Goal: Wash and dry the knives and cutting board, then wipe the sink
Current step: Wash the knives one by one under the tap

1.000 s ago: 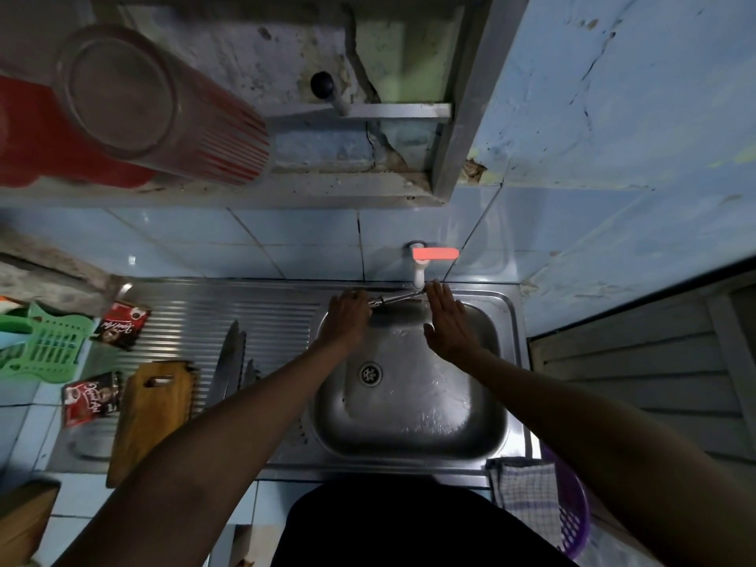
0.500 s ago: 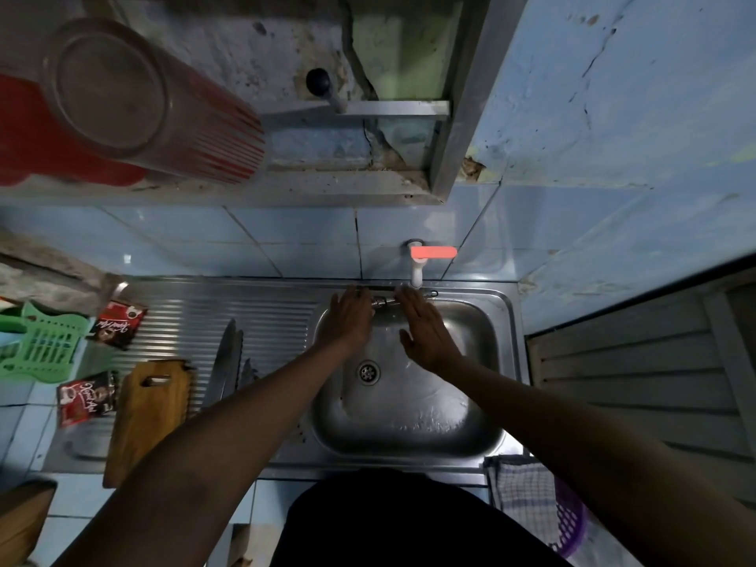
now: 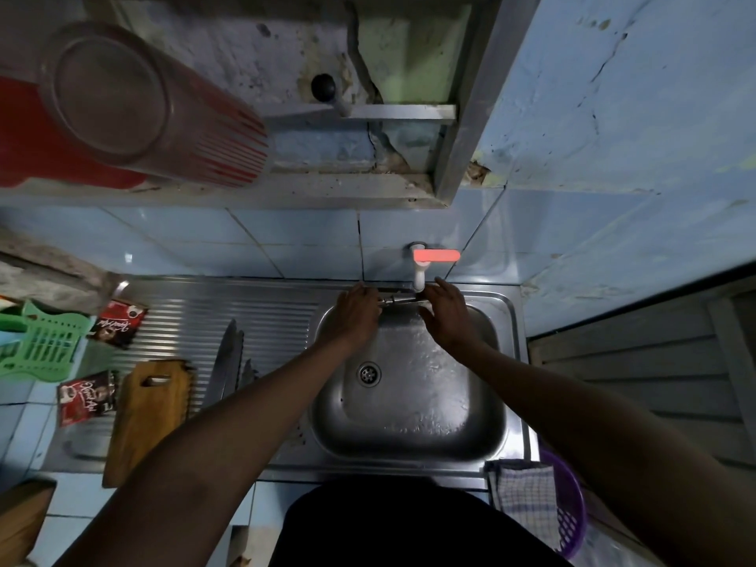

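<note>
Knives [image 3: 229,364] and wooden cutting board [image 3: 149,417] lie on the wet sink's [image 3: 409,439] drainboard.

Bare to the elbow and beyond, both forearms show no sleeves; a dark, black-looking garment [image 3: 392,525] covers the person's torso.

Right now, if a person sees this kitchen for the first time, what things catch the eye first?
Both hands, left hand and right hand, meet at the back of the steel sink, under the tap with its glowing red handle. Left of the basin, knives and a wooden cutting board lie on the ribbed drainboard. A big upturned glass fills the upper left, close to the camera.
</note>
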